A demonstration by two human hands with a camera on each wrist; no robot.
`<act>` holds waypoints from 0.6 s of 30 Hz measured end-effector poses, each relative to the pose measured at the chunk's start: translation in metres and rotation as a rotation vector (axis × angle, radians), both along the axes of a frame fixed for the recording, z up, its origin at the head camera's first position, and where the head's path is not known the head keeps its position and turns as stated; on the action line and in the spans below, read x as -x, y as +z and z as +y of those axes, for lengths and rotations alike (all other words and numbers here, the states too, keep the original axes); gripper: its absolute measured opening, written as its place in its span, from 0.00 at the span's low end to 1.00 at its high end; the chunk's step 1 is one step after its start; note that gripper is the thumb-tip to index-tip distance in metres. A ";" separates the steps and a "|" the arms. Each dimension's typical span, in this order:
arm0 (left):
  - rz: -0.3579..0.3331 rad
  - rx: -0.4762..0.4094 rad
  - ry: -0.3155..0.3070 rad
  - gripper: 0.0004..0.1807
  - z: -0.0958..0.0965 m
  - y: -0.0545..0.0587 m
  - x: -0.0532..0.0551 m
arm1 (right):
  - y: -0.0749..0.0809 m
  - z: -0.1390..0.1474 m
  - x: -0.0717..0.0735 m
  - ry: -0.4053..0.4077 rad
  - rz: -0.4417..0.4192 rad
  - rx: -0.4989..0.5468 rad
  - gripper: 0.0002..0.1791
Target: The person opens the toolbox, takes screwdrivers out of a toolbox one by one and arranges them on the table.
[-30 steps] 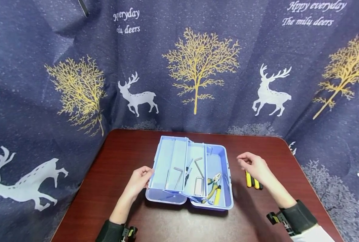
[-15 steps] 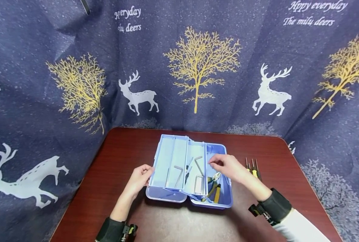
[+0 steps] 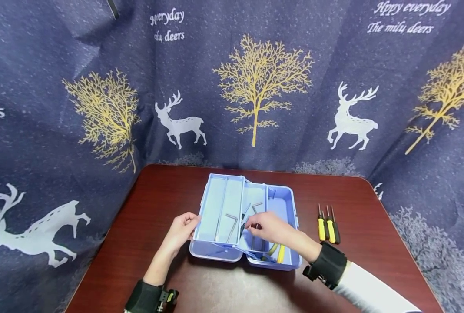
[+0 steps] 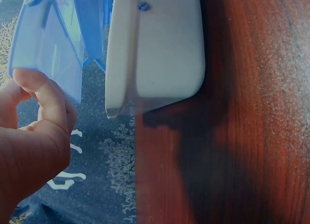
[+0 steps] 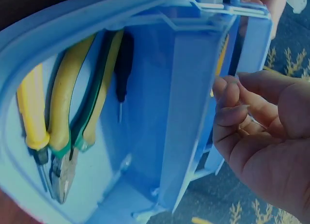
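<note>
Both hands are at the unfolded blue toolbox, which stands on a reddish-brown table; take the box as the clock's centre, with twelve at the far side. At nine o'clock the left hand pinches the outer edge of the upper tray between thumb and fingers. In the right compartment of that tray lies an L-shaped hex key, its long leg pointing toward seven.

Next, the middle tray has a small dark-handled screwdriver at its left, its shaft toward one. Over this tray is the right hand, reaching in from four o'clock, fingertips drawn narrow beside the dark handle; whether they grip anything cannot be told. Another bent key shows at the hand's eleven o'clock.

Farther right, the deep bin holds pliers, a yellow-handled tool and a black-handled driver, clearest from the right wrist. Outside the box, at three o'clock, four screwdrivers lie side by side, yellow and black handles alternating, shafts toward twelve.
</note>
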State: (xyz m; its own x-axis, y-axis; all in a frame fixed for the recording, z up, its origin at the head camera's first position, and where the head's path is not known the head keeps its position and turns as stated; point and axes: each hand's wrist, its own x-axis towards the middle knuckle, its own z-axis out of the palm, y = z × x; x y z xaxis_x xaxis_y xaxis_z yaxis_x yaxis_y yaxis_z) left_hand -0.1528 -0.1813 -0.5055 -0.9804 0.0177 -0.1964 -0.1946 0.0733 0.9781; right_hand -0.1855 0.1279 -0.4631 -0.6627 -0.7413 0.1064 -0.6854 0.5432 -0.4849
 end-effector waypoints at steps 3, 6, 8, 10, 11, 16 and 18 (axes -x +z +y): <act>0.001 0.000 0.001 0.11 0.000 0.000 0.000 | -0.004 -0.007 0.002 0.031 -0.007 -0.013 0.06; 0.004 -0.001 0.002 0.11 0.001 0.000 -0.001 | -0.008 -0.011 0.002 0.055 -0.015 -0.021 0.02; 0.005 -0.002 0.000 0.11 0.001 0.000 0.000 | -0.010 -0.013 0.002 0.067 -0.031 -0.026 0.05; 0.007 0.002 -0.002 0.11 0.000 0.000 0.000 | -0.012 -0.014 0.003 0.070 -0.037 -0.035 0.08; 0.006 0.002 -0.003 0.11 0.000 -0.001 0.000 | -0.012 -0.015 0.003 0.069 -0.045 -0.039 0.09; 0.001 0.003 -0.007 0.12 0.000 -0.002 -0.001 | -0.013 -0.017 0.002 0.059 -0.066 -0.047 0.08; 0.002 0.002 -0.007 0.12 -0.001 -0.002 -0.001 | -0.013 -0.017 0.002 0.055 -0.072 -0.050 0.08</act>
State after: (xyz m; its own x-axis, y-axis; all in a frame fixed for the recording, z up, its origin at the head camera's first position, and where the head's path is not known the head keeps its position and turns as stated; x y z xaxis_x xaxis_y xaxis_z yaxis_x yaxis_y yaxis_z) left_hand -0.1520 -0.1819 -0.5072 -0.9805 0.0246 -0.1947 -0.1924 0.0764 0.9783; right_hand -0.1876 0.1109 -0.4759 -0.6256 -0.7798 0.0225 -0.6793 0.5303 -0.5072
